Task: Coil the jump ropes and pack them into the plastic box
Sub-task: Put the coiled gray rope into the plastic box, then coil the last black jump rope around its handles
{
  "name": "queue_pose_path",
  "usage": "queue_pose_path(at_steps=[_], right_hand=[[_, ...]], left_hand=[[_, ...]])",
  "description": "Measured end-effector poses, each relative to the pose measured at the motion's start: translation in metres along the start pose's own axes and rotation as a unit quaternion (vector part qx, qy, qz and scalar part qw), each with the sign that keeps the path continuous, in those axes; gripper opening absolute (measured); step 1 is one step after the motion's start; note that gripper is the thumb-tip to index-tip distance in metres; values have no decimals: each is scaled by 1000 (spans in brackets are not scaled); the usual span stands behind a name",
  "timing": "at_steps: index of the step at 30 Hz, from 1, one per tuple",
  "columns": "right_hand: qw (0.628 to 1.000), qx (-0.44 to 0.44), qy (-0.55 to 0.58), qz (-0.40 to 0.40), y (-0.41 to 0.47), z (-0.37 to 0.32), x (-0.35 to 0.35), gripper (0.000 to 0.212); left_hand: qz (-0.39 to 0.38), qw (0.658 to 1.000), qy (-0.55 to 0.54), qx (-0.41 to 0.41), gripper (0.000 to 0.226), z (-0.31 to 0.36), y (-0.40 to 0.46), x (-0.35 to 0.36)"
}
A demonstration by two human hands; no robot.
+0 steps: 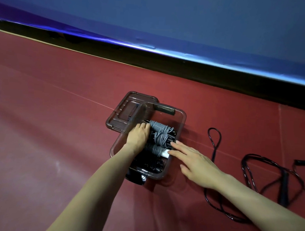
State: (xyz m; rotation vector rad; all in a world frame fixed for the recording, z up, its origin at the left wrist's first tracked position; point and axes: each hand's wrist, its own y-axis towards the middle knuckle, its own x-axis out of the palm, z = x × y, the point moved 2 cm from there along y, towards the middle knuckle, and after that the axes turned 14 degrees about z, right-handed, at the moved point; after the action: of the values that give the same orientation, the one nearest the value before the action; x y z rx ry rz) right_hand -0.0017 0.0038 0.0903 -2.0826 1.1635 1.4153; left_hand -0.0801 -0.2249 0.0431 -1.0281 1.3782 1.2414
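Note:
A clear smoky plastic box (180, 116) lies on the red floor. Inside it are several coiled grey jump ropes (160, 134) and a coiled black one (150, 165) at the near end. My left hand (138, 136) reaches into the box and rests against the left ends of the grey coils, its fingers curled down there. With straight fingers, my right hand (194, 161) hovers over the box's right wall, the fingertips touching the white handle end (164, 154) of a grey coil. An uncoiled black jump rope (254, 172) sprawls on the floor to the right.
The box's lid (123, 112) lies flat under the box's far-left corner. A black handle (304, 162) of the loose rope is at the right edge. A blue padded wall with a black base runs across the back.

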Motion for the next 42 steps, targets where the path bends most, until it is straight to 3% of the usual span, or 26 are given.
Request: queue_pose_path(at_steps=[6,10,12,16,19,26,36,39,42], right_hand=[[998,32,56,-10,2,3,-2,60],[994,54,96,16,0,3,0,61],[985,90,136,64,-6,7,-1,55],[939,194,207,197,-26,25,-16,38],[890,274,239,277,-56,48,-29,30],[828,376,175,378,-146,108,-51,26],[814,460,70,347,-235,169,-52,27],[843,477,-10,249,-253,178,-39,25],[846,495,-52,191,-269,180,-29,32]], left_hand=[[-6,994,-107,-23,26,-4,4,-2],[82,967,-229,-70,38,5,-7,-30],[109,947,-288,-93,28,12,-15,-47],[117,906,-393,-109,13,39,-31,-81],[95,904,-411,-74,14,77,-35,-95],[13,908,-418,18,14,174,-30,-76],[-105,910,-399,38,22,280,-54,-22],[-144,908,-391,33,22,293,-68,-4],[-183,909,-372,27,22,306,-81,9]])
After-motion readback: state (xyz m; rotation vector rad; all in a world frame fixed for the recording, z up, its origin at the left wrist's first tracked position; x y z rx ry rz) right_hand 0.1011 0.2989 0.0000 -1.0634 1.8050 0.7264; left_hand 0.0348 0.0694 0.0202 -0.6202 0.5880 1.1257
